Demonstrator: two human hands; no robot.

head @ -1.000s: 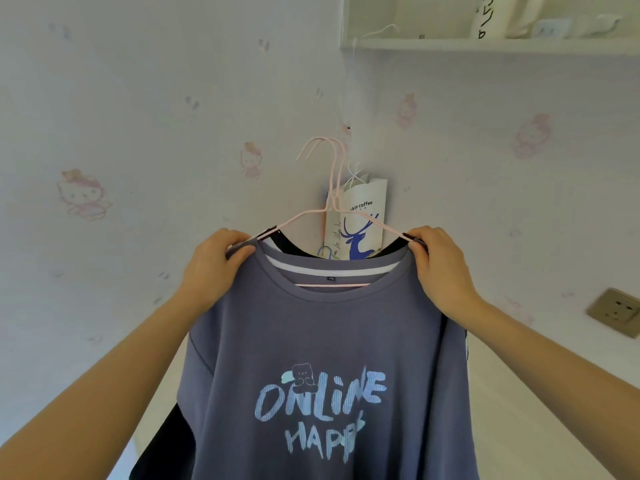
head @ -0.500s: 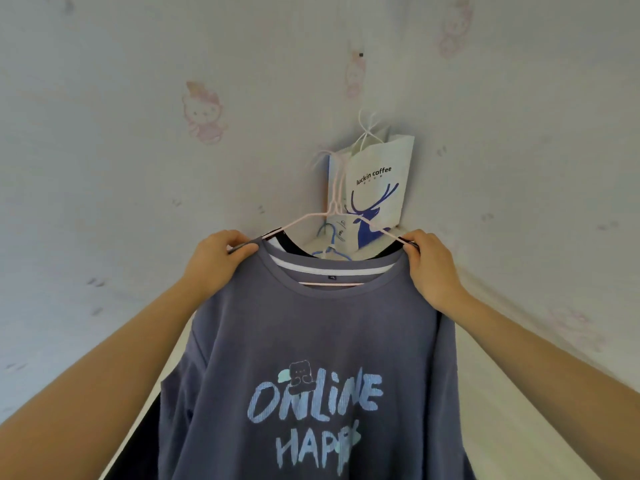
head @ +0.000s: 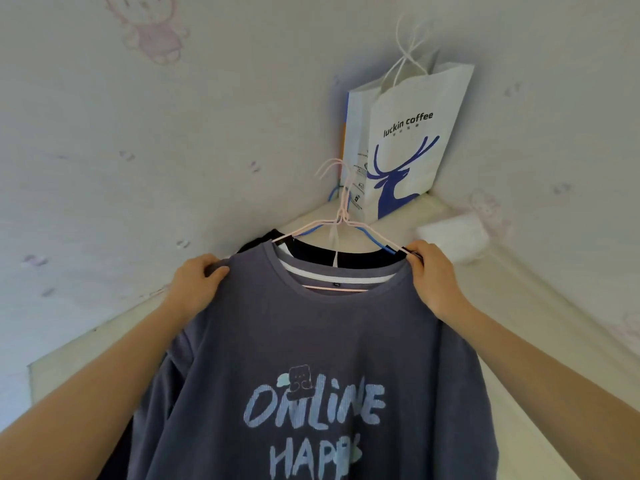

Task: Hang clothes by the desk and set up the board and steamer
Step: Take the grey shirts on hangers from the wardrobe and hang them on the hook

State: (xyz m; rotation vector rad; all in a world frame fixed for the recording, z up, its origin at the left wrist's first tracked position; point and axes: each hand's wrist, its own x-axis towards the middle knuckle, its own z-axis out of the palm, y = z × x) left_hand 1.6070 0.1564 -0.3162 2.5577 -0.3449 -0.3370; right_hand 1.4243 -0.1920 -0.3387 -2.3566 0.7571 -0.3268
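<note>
Head view: a grey-blue cotton T-shirt printed "ONLINE HAPPY" in pale blue hangs in the near centre, on thin pink wire hangers. The left hand curls round the shirt's left shoulder, thumb on the front of the cloth. The right hand pinches the right shoulder and hanger end together. A black garment on a blue wire hanger shows just behind the collar. Far right, a white paper bag with a blue deer and "luckin coffee" stands in the corner of cream walls with faint pink cartoon prints. Right of the hand lies a white folded thing, too blurred to tell.
</note>
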